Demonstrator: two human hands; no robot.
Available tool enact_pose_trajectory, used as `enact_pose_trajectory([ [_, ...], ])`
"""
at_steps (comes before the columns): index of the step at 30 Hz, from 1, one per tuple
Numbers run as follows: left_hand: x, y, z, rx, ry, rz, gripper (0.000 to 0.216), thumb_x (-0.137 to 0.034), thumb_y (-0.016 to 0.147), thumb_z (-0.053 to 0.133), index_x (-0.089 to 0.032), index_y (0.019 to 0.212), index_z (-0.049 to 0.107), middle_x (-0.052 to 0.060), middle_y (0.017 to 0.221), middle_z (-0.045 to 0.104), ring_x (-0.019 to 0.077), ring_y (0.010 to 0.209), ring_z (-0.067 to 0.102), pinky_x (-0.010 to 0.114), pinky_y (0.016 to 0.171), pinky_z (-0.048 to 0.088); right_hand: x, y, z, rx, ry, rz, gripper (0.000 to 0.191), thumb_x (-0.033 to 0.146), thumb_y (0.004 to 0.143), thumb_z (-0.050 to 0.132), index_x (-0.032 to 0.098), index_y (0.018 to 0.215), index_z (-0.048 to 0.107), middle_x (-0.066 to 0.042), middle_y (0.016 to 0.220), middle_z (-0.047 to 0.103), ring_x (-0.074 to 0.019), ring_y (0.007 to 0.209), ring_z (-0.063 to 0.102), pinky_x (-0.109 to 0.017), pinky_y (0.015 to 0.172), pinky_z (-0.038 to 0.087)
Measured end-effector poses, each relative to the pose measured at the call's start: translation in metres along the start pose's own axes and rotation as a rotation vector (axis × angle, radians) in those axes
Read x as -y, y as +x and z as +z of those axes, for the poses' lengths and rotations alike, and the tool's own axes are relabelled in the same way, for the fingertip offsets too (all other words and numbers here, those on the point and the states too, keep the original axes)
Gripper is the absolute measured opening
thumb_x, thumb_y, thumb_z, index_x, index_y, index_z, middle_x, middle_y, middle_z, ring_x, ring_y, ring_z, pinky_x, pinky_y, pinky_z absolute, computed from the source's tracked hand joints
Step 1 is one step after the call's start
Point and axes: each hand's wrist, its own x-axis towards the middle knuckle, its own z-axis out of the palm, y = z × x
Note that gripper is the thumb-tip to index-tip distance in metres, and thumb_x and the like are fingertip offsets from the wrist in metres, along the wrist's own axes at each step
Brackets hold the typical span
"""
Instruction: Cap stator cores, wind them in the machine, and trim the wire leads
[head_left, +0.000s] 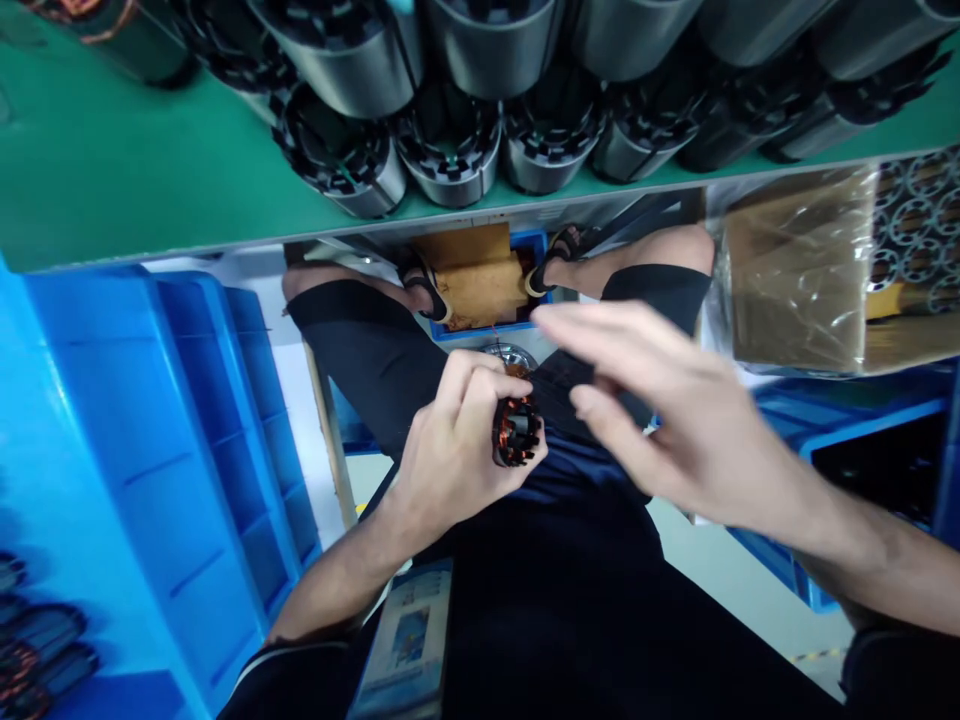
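My left hand (461, 430) is wrapped round a small motor stator (517, 435) with copper windings and black insulation, held above my lap. The stator's slotted end faces up towards me, and the fingers hide part of its side. To the right, apart from the stator, hovers my right hand (660, 400), slightly blurred. Its fingers are stretched out with the thumb apart, and nothing shows in it. Just beyond the stator, a shiny round metal thing (510, 355) is partly hidden by my left hand.
Ahead, a green tabletop (150, 180) carries rows of metal stator cores (450, 150). Blue bins (142, 430) stand at left. On the right are a plastic-covered cardboard box (795, 270) and a blue crate (847, 410). Cardboard (480, 285) lies in a blue tray between my feet.
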Motion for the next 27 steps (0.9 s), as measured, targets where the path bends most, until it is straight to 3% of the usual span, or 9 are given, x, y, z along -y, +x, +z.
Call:
enact_pose_trajectory([
  [3, -0.007, 0.005, 0.0, 0.004, -0.003, 0.066, 0.051, -0.021, 0.086, 0.094, -0.023, 0.127, 0.064, 0.008, 0.117, 0.07, 0.022, 0.105, 0.077, 0.027, 0.068, 0.066, 0.009, 0.002, 0.012, 0.141, 0.106, -0.034, 0.062, 0.014, 0.116, 0.049, 0.018, 0.179, 0.051, -0.015, 0.171, 0.07, -0.0256, 0.146, 0.076, -0.04, 0.117, 0.068],
  [6, -0.015, 0.009, -0.004, 0.012, -0.018, 0.083, 0.047, -0.022, 0.087, 0.093, -0.024, 0.126, 0.066, 0.007, 0.114, 0.071, 0.0226, 0.102, 0.078, 0.029, 0.069, 0.067, 0.005, 0.005, 0.012, 0.224, 0.174, 0.032, 0.057, 0.012, 0.117, 0.044, 0.021, 0.172, 0.051, -0.003, 0.116, 0.087, -0.0177, 0.092, 0.082, -0.033, 0.092, 0.069],
  [9, -0.023, 0.013, -0.007, 0.001, -0.086, 0.059, 0.047, -0.024, 0.085, 0.094, -0.026, 0.124, 0.068, 0.005, 0.112, 0.073, 0.0218, 0.099, 0.078, 0.031, 0.075, 0.068, 0.009, 0.007, 0.0, 0.275, 0.192, 0.088, 0.033, 0.02, 0.123, 0.043, 0.021, 0.152, 0.057, 0.008, 0.079, 0.069, -0.0123, 0.059, 0.063, -0.028, 0.07, 0.057],
  [12, -0.026, 0.014, -0.004, -0.096, -0.143, 0.075, 0.049, -0.029, 0.079, 0.099, -0.024, 0.12, 0.072, 0.004, 0.109, 0.075, 0.0201, 0.09, 0.077, 0.034, 0.074, 0.068, 0.018, 0.007, -0.012, 0.291, 0.162, 0.059, 0.014, 0.029, 0.127, 0.044, 0.023, 0.125, 0.056, 0.009, 0.076, 0.057, -0.0105, 0.054, 0.052, -0.03, 0.061, 0.044],
  [17, -0.024, 0.019, -0.002, -0.298, -0.161, 0.109, 0.052, -0.054, 0.073, 0.104, -0.027, 0.108, 0.076, -0.001, 0.092, 0.082, 0.0242, 0.079, 0.077, 0.057, 0.099, 0.068, 0.028, 0.008, -0.026, 0.318, 0.129, -0.048, 0.022, 0.026, 0.126, 0.051, 0.025, 0.104, 0.052, 0.005, 0.086, 0.061, -0.0113, 0.064, 0.054, -0.029, 0.064, 0.043],
  [20, -0.018, 0.025, -0.008, -0.316, -0.269, 0.128, 0.055, -0.062, 0.072, 0.103, -0.028, 0.108, 0.08, 0.0, 0.088, 0.084, 0.0223, 0.07, 0.075, 0.052, 0.081, 0.066, 0.027, 0.014, -0.038, 0.355, 0.187, -0.115, 0.025, 0.03, 0.127, 0.053, 0.024, 0.103, 0.059, 0.003, 0.089, 0.064, -0.0121, 0.07, 0.059, -0.027, 0.066, 0.047],
  [22, -0.012, 0.028, -0.007, -0.164, -0.507, 0.027, 0.05, -0.057, 0.079, 0.102, -0.028, 0.115, 0.084, 0.003, 0.094, 0.087, 0.0236, 0.073, 0.079, 0.046, 0.073, 0.067, 0.023, 0.018, -0.045, 0.372, 0.152, -0.213, 0.024, 0.028, 0.126, 0.054, 0.025, 0.105, 0.063, 0.001, 0.091, 0.067, -0.0143, 0.077, 0.064, -0.028, 0.068, 0.05],
  [24, -0.006, 0.026, 0.001, 0.179, -0.853, -0.216, 0.046, -0.067, 0.094, 0.091, -0.026, 0.115, 0.086, 0.005, 0.088, 0.086, 0.0244, 0.067, 0.079, 0.043, 0.065, 0.068, 0.016, 0.02, -0.048, 0.393, 0.044, -0.328, 0.028, 0.023, 0.125, 0.049, 0.025, 0.103, 0.067, -0.001, 0.093, 0.069, -0.0177, 0.084, 0.069, -0.031, 0.072, 0.054],
  [27, 0.003, 0.006, 0.017, 0.794, -1.343, -0.644, 0.092, -0.104, 0.102, 0.041, -0.022, 0.095, 0.082, 0.003, 0.054, 0.068, 0.02, 0.031, 0.054, 0.036, 0.034, 0.049, 0.002, 0.01, -0.041, 0.451, 0.054, -0.201, 0.033, 0.02, 0.121, 0.049, 0.024, 0.094, 0.065, 0.0, 0.086, 0.065, -0.0159, 0.073, 0.061, -0.031, 0.066, 0.05],
])
